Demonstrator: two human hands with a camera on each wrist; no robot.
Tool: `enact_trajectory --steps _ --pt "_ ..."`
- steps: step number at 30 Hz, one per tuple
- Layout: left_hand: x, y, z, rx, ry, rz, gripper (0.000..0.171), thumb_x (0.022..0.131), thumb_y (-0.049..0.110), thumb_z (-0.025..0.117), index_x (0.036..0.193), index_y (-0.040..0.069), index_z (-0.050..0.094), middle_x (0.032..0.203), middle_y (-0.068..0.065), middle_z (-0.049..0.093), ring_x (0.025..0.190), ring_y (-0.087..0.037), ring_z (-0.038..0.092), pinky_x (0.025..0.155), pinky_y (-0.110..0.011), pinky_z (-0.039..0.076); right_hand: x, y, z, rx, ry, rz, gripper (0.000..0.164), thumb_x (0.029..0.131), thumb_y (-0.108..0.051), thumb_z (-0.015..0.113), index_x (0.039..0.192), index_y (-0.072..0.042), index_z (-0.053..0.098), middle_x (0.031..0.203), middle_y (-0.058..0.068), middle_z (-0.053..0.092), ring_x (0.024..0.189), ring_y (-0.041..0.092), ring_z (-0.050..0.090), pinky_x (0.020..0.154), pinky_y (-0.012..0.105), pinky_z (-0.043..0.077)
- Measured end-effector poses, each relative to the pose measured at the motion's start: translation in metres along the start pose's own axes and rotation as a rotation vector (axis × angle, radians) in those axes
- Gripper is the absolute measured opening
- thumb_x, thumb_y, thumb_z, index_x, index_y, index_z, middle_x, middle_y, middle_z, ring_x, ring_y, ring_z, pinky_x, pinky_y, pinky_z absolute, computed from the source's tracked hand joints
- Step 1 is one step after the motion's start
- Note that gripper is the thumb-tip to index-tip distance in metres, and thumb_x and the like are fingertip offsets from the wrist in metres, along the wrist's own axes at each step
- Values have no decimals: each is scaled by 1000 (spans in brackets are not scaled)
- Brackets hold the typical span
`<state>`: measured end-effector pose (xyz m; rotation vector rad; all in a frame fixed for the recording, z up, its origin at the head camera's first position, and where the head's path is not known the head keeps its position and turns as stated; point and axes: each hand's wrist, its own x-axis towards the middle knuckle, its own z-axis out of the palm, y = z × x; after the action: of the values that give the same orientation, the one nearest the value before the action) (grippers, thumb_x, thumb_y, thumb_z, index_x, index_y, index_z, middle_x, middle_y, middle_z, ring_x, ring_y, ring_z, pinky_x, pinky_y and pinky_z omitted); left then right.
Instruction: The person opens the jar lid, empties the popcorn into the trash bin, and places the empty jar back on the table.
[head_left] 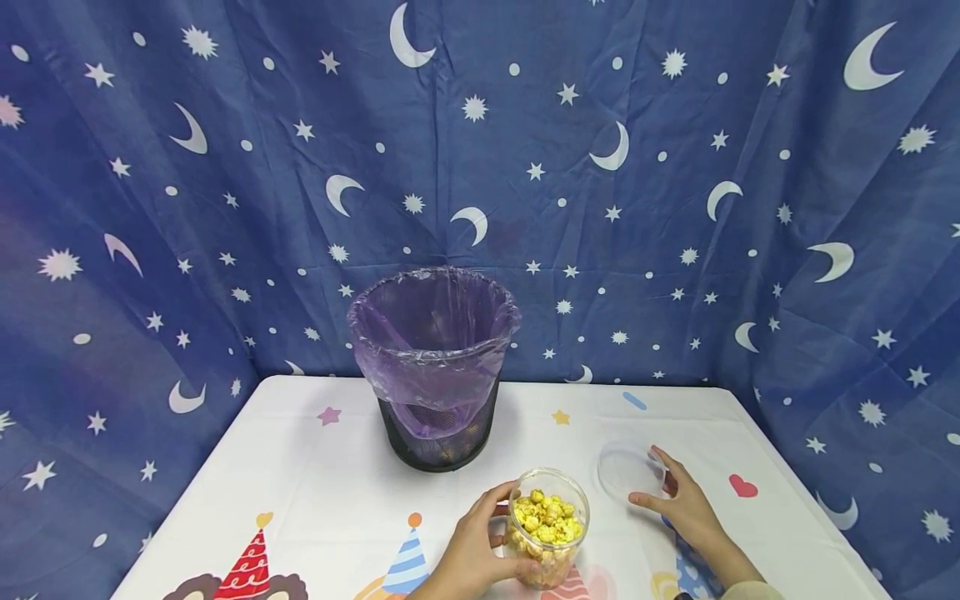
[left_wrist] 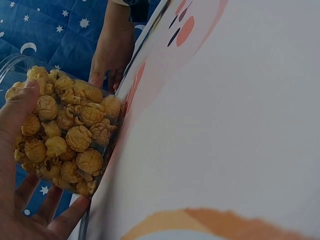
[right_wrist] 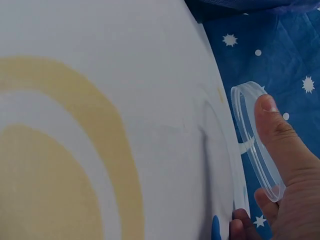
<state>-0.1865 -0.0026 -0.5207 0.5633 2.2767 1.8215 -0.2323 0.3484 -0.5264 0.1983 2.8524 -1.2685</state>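
A clear plastic jar (head_left: 513,540) full of yellow popcorn (head_left: 546,518) stands near the front of the table, uncovered at the top. My left hand (head_left: 474,552) grips its left side, thumb toward the front and fingers curved around the back. In the left wrist view the thumb (left_wrist: 20,107) presses on the jar wall, with popcorn (left_wrist: 70,135) visible through it. To the right, my right hand (head_left: 686,507) holds a round translucent lid (head_left: 628,473) by its right edge. The right wrist view has this lid (right_wrist: 252,140) tilted over the tablecloth, between thumb and fingers.
Behind the jar, toward the left, stands a black mesh trash bin (head_left: 397,437) lined with a purple plastic bag (head_left: 431,387). Party-hat drawings decorate the white tablecloth (head_left: 315,475). A blue moon-and-star curtain (head_left: 510,150) hangs around the table's back and sides.
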Motion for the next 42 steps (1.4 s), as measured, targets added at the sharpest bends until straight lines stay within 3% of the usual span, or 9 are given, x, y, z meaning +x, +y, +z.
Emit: enact_trajectory --steps 19,28,42 --pt "0 -3 1 -12 -9 12 94 68 35 90 147 28 38 140 -3 48 125 -29 51 90 -29 57 11 2 0 -112 7 29 111 76 -53 80 155 -3 20 150 36 28 135 54 34 112 61 33" --pt "0 -2 0 -49 -17 35 93 69 33 90 147 29 38 143 -11 45 124 -27 50 91 -26 56 16 6 1 -132 16 18 115 72 -52 83 153 2 22 148 38 32 135 55 34 110 61 34" --pt "-1 -1 0 -37 -2 20 93 69 34 90 147 30 39 144 -8 46 125 -27 49 90 -27 57 16 3 3 -117 10 46 122 68 -52 85 153 5 19 150 36 27 138 54 24 114 64 23"
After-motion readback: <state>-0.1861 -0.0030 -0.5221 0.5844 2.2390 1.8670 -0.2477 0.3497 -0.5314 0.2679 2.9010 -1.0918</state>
